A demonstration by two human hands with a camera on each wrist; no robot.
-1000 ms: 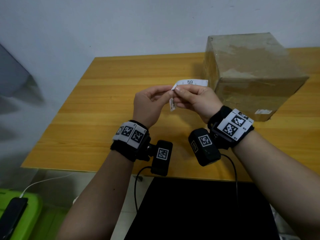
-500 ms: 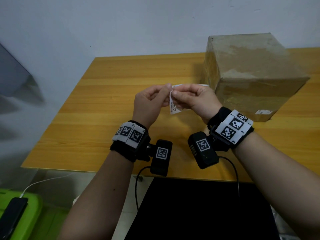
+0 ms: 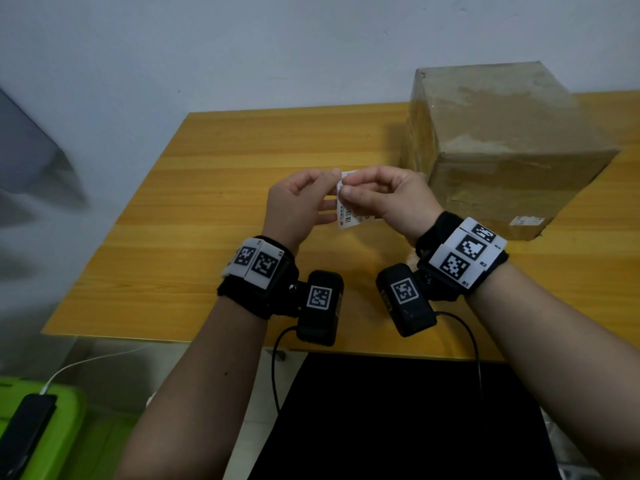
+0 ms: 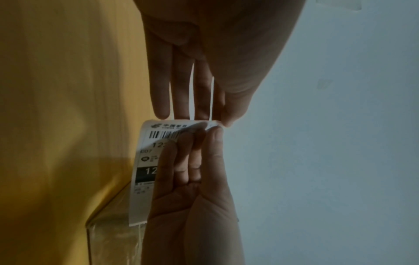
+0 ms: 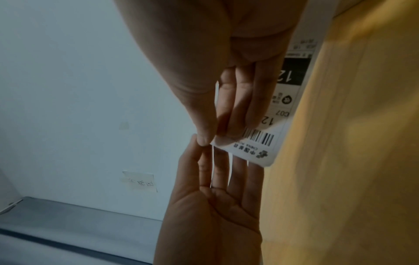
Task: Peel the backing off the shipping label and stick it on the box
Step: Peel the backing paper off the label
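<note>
Both hands are raised above the wooden table (image 3: 214, 216), close together, with the shipping label (image 4: 145, 161) between them. The right hand (image 3: 391, 202) holds the label: its thumb and index finger pinch the top corner near the barcode, and its other fingers (image 4: 181, 161) lie curled along the printed face. The left hand (image 3: 298, 206) meets it from the other side. The left thumb and index finger are closed on a thin white edge at the same corner (image 5: 213, 166), while the other left fingers are straight and together. Whether this thin edge is the backing or the label itself, I cannot tell. The label hangs in the air, not touching the table. The cardboard box (image 3: 502, 147) stands on the table just beside the right hand, at the far right side.
</note>
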